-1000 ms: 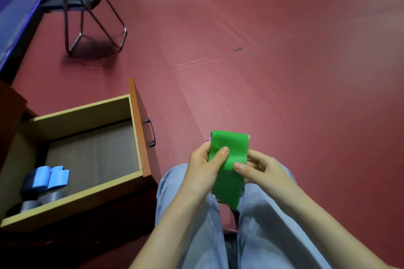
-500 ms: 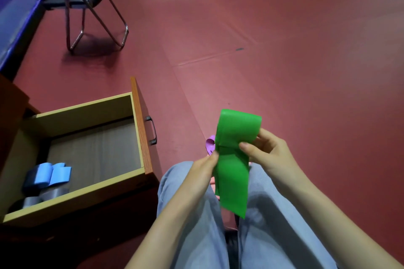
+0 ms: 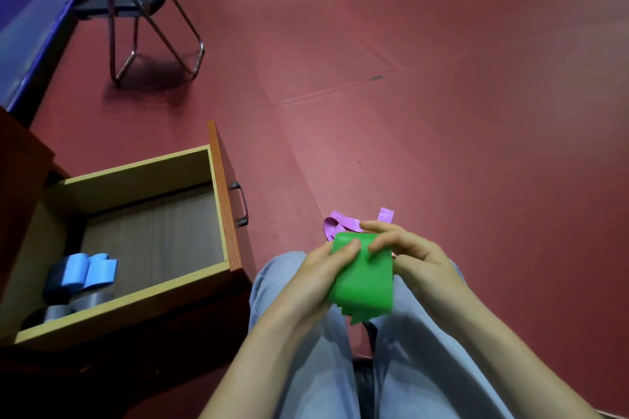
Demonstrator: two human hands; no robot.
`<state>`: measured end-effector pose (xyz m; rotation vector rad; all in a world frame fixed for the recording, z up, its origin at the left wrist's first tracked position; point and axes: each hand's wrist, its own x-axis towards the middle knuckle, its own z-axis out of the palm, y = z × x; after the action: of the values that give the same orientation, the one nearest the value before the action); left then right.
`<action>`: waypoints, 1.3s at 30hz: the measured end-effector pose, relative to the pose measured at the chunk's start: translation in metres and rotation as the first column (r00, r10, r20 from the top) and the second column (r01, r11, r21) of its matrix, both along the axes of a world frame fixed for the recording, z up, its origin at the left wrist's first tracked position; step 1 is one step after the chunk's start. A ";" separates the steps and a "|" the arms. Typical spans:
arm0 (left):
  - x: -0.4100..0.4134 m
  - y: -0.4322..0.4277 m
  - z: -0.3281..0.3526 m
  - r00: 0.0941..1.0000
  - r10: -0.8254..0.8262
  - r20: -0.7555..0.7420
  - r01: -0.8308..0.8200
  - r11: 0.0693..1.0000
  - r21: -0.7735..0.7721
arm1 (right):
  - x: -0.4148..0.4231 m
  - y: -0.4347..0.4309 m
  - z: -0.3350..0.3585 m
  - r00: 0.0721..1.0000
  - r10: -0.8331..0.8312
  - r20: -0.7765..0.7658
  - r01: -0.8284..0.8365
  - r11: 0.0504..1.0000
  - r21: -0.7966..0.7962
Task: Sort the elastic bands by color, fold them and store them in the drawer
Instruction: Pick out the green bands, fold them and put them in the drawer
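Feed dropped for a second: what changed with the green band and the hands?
The green band went from a long hanging strip to a shorter folded packet: the right hand raised the top, then brought it down over the rest. Both hands grip it, the left hand with its thumb on top. A purple band now shows behind them. The open drawer and its blue bands stayed put.

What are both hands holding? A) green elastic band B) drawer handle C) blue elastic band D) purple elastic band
A: the left hand and right hand both grip the folded green elastic band over the lap; the purple elastic band lies just beyond it, and the blue elastic bands sit in the open drawer.
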<state>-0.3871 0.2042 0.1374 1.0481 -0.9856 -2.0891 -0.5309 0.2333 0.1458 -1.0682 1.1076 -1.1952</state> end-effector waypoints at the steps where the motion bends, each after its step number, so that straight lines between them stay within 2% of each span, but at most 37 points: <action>1: 0.000 0.000 -0.002 1.000 0.022 0.020 -0.021 0.999 -0.028 | 0.000 -0.001 0.000 0.998 -0.023 0.064 0.022 0.999 0.024; 3: -0.001 0.002 0.000 0.996 0.092 0.005 -0.092 0.993 -0.068 | 0.000 -0.002 -0.001 0.983 -0.043 0.178 0.027 0.995 0.092; 5: -0.002 0.002 0.001 0.988 0.156 -0.005 -0.156 0.983 -0.100 | 0.001 -0.001 -0.002 0.974 -0.025 0.227 -0.012 0.987 0.160; 7: 0.004 0.005 0.000 0.968 0.250 -0.017 -0.250 0.957 -0.145 | 0.008 0.000 -0.006 0.975 0.058 0.212 -0.103 0.973 0.208; 11: 0.022 0.010 0.007 0.918 0.396 0.009 -0.386 0.900 -0.201 | 0.022 -0.003 -0.007 0.972 0.225 0.073 -0.236 0.941 0.242; 21: 0.114 -0.005 0.005 0.721 0.689 0.070 -0.670 0.719 -0.185 | 0.116 -0.067 -0.004 0.916 0.400 0.029 -0.392 0.877 0.278; 26: 0.182 -0.041 -0.012 0.591 0.800 0.108 -0.779 0.600 -0.180 | 0.185 -0.113 -0.017 0.841 0.537 0.066 -0.528 0.787 0.318; 31: 0.241 -0.080 -0.035 0.554 0.816 0.165 -0.795 0.577 -0.185 | 0.253 -0.159 -0.051 0.880 0.474 0.025 -0.453 0.823 0.343; 36: 0.304 -0.134 -0.063 0.491 0.755 0.435 -0.651 0.650 -0.392 | 0.324 -0.218 -0.091 0.889 0.459 -0.012 -0.413 0.811 0.413; 39: 0.339 -0.163 -0.090 0.362 0.707 0.608 -0.569 0.684 -0.457 | 0.369 -0.252 -0.117 0.870 0.488 -0.073 -0.415 0.802 0.430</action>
<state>-0.0481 0.0408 0.0478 1.9079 -0.8465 -0.8396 -0.1614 -0.0190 0.0287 -1.0499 1.0915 -0.4633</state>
